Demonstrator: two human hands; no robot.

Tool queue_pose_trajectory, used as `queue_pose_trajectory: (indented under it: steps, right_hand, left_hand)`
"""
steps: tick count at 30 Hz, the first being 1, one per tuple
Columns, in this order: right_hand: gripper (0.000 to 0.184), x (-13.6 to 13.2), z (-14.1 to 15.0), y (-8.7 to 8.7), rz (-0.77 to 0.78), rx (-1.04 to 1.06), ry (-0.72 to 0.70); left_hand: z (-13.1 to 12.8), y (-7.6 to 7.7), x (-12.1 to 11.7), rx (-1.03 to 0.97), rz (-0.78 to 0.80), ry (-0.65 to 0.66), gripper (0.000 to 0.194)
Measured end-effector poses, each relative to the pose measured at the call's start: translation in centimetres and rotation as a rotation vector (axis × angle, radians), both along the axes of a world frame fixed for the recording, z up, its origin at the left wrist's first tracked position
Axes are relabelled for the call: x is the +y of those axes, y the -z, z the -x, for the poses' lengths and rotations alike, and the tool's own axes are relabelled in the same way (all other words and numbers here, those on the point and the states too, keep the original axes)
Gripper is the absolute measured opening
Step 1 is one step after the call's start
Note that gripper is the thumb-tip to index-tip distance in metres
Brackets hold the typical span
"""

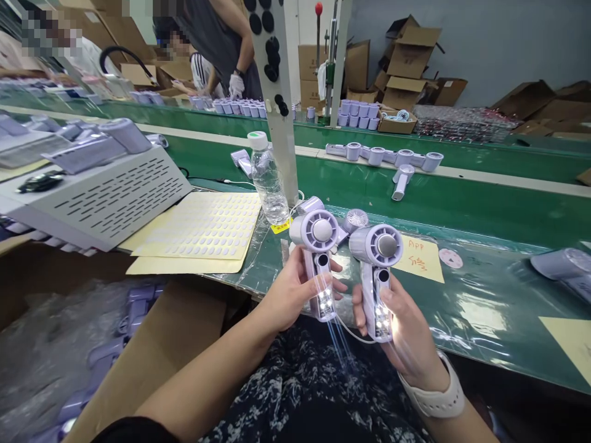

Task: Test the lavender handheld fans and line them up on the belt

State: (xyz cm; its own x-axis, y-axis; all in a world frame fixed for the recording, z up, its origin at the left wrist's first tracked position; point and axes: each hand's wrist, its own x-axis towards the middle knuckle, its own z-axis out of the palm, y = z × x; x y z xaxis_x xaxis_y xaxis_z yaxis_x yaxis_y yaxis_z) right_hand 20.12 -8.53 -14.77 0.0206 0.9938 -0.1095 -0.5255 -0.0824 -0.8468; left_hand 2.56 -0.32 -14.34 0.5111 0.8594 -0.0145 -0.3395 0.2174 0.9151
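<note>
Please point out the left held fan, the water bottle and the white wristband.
Left held fan (323, 259): head view, dark round spot on its handle.
Water bottle (269, 183): head view, clear body.
White wristband (434, 401): head view, strap's visible middle.

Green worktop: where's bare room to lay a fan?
Bare: between the round pink sticker and the blurred fan at far right, and between the right hand and the lower-right yellow sheet. Crowded: behind the two held fans, where another fan lies, and around the bottle and sticker sheets.
</note>
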Motion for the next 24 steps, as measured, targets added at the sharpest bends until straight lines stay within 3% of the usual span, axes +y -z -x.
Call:
queue_pose_trajectory:
  steps: [3,8,14,19,24]
  right_hand:
    - [0.030,0.0,0.2,0.1,0.011,0.096,0.017]
    - [0.038,0.3,0.3,0.2,0.100,0.169,0.101]
    - [0.037,0.0,0.3,-1.2,0.092,0.194,0.049]
    - [0.033,-0.4,-0.2,-1.7,0.091,0.185,0.044]
    - [0.030,-0.3,-0.4,-1.7,0.137,0.197,0.074]
  left_hand:
    - [-0.2,0.1,-0.1,0.002,0.051,-0.033,0.058]
    - [-0.1,0.0,-0.3,-0.019,0.148,0.038,0.041]
    - [0.8,-1.2,-1.5,-0.102,0.060,0.170,0.038]
    - [1.2,-2.1,-2.4,-0.102,0.057,0.200,0.033]
    - [0.7,-1.9,-1.8,-0.088,0.094,0.159,0.039]
